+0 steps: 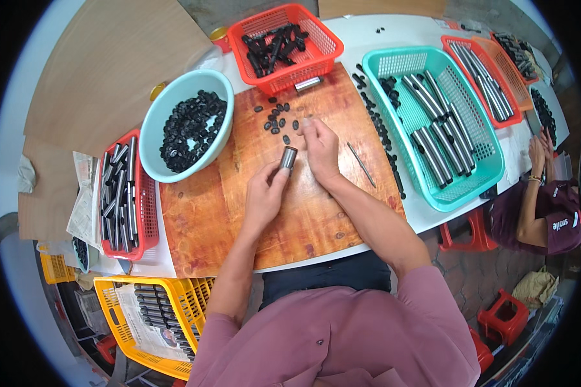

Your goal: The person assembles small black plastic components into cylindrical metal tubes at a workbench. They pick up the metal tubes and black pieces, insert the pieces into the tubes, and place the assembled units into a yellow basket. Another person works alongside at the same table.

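Observation:
My left hand point(265, 191) grips a short shiny metal tube point(288, 158) with a dark end, tilted up over the wooden board point(213, 226). Just to its right is my right hand point(320, 147), closed with the fingers pinched together; what they hold, if anything, is too small to make out. Several small black oval caps point(275, 122) lie loose on the board beyond my hands. A thin metal rod point(361, 165) rests on the board to the right of my right wrist.
A light blue bowl point(150, 106) of black caps stands left, beside a red basket point(150, 213) of tubes. At the back is a red basket point(332, 45) of black parts. Right stands a turquoise basket point(490, 138) of tubes; a co-worker point(539, 213) sits beyond. A yellow crate point(119, 342) is lower left.

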The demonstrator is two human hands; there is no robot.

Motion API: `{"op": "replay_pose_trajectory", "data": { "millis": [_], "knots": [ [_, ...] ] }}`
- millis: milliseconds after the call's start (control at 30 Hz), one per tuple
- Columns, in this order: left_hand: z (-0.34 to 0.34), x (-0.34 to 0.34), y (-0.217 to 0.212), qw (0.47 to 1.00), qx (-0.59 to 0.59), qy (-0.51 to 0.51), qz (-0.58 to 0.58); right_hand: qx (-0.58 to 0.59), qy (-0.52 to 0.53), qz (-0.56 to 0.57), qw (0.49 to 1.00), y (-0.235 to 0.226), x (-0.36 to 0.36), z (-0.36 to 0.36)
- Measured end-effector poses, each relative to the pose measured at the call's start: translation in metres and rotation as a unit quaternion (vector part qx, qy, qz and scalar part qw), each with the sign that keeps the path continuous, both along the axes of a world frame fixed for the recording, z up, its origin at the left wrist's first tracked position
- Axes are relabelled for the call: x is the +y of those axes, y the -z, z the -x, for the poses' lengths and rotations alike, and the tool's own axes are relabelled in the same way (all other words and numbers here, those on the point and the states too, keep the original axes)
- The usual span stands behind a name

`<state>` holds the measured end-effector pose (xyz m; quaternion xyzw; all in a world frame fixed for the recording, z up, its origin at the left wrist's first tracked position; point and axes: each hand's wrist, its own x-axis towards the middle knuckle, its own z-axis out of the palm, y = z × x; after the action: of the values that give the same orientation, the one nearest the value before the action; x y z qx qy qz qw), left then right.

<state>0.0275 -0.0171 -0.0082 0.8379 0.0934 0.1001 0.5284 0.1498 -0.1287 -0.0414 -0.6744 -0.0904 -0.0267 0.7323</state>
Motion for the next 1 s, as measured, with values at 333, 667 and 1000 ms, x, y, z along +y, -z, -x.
{"op": "replay_pose_trajectory", "data": {
  "millis": [333, 667, 1000],
  "knots": [
    [0.008, -0.015, -0.003, 0.930, -0.036, 0.067, 0.360, 0.036, -0.038, -0.015, 0.999, -0.002, -0.009, 0.000],
    [-0.019, -0.009, 0.002, 0.921, -0.084, 0.053, 0.377, 0.034, -0.047, -0.025, 0.998, 0.001, -0.007, -0.001],
    [-0.014, 0.001, 0.001, 0.909, -0.124, 0.087, 0.388, 0.022, -0.059, -0.001, 0.998, -0.001, -0.006, 0.002]
  ]
}}
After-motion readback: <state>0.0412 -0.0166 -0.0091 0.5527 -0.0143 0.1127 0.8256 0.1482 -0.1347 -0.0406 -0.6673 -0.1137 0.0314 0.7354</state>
